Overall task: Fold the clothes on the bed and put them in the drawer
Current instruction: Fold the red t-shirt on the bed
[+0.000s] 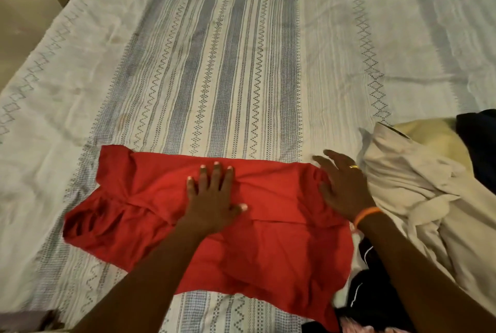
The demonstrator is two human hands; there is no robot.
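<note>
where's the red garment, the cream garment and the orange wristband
red garment (268, 246), head view, on its flat lower middle
cream garment (418, 193), head view, on its crumpled middle
orange wristband (366, 214), head view, on the band over the right wrist

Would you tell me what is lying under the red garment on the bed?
The red garment lies on the patterned bedsheet. At its right edge it overlaps dark clothing. Both hands, left and right, press on top; anything beneath is covered.

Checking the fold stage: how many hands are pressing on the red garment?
2. The left hand lies flat on the middle of the red garment; the right hand rests with straight fingers on its right end, beside the cream garment.
</note>
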